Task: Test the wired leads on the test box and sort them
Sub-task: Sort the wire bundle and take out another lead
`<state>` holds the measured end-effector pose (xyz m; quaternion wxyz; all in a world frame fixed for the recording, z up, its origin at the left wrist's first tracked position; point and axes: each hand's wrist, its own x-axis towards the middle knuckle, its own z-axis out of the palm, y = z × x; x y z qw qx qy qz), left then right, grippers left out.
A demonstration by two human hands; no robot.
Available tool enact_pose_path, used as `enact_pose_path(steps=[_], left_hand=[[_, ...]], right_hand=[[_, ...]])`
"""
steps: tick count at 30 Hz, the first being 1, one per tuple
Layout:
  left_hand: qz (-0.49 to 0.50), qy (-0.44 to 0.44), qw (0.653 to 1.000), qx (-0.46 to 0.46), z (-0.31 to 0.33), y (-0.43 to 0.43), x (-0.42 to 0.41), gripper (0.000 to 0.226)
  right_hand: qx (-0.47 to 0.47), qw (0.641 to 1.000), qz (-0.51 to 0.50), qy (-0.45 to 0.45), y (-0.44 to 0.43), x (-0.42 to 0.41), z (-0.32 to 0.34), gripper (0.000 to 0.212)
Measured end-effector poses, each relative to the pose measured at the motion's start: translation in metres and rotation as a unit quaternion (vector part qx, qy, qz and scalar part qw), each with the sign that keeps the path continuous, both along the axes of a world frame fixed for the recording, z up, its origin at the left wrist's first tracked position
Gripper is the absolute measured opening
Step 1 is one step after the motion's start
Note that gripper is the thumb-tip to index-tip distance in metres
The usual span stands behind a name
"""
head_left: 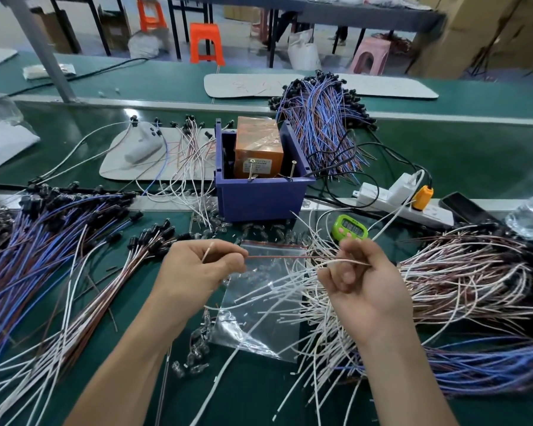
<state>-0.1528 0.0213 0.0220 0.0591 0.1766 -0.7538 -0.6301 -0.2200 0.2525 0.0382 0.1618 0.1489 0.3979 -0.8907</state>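
Forearms rise from the bottom edge. At far left a heap of blue-and-brown leads [43, 241] is cut off by the frame. The left hand [203, 265] pinches a wired lead [277, 257], whose brown strand stretches right above a clear zip bag [259, 318]. Behind, a blue bin [260, 198] holds the orange test box [257, 149]; its label is unreadable. The right hand [360, 281] curls round a white wire [345, 262]. Whether it is the same lead is unclear. Its far end vanishes into the white-and-brown tangle [459, 272].
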Motion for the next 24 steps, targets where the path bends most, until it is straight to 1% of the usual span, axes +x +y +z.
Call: enact_pose_path(steps=[2, 3, 5, 7, 9, 11, 12, 13, 14, 15, 17, 24], left_hand=[[0.037, -0.005, 0.998, -0.054, -0.004, -0.002, 0.0, 0.021], [0.043, -0.012, 0.995, -0.091, -0.005, -0.003, 0.0, 0.022], [0.032, -0.025, 0.985, -0.166, -0.003, -0.001, 0.003, 0.024], [0.014, -0.017, 0.982, -0.186, 0.0, 0.002, 0.003, 0.023], [0.0, -0.001, 0.988, -0.156, 0.003, 0.007, 0.001, 0.018], [-0.015, 0.015, 0.996, -0.092, 0.008, 0.012, -0.002, 0.011], [-0.027, 0.027, 0.998, -0.058, 0.01, 0.014, -0.004, 0.012], [-0.037, 0.038, 0.998, -0.03, 0.011, 0.016, -0.004, 0.013], [-0.042, 0.047, 0.998, -0.014, 0.012, 0.018, -0.005, 0.013], [-0.042, 0.051, 0.998, -0.002, 0.013, 0.018, -0.006, 0.014], [-0.031, 0.051, 0.998, 0.021, 0.012, 0.017, -0.005, 0.015], [0.036, 0.044, 0.994, 0.094, 0.003, 0.016, -0.006, 0.021]], right_hand=[[0.109, 0.993, 0.009, 0.046, -0.001, 0.001, -0.001, 0.031], [0.158, 0.985, 0.008, 0.072, -0.002, 0.002, -0.001, 0.032], [0.226, 0.967, 0.026, 0.115, -0.006, 0.003, 0.002, 0.044], [0.277, 0.939, 0.105, 0.173, -0.011, 0.005, 0.008, 0.052], [0.356, 0.891, 0.185, 0.214, -0.018, 0.008, 0.011, 0.05], [0.45, 0.828, 0.228, 0.247, -0.027, 0.01, 0.012, 0.034], [0.484, 0.796, 0.248, 0.265, -0.032, 0.011, 0.012, 0.027], [0.5, 0.774, 0.273, 0.278, -0.036, 0.012, 0.012, 0.022], [0.498, 0.765, 0.296, 0.282, -0.04, 0.014, 0.012, 0.017], [0.488, 0.767, 0.31, 0.276, -0.043, 0.016, 0.012, 0.016], [0.477, 0.781, 0.313, 0.255, -0.045, 0.018, 0.012, 0.021], [0.463, 0.82, 0.244, 0.234, -0.044, 0.017, 0.006, 0.024]])
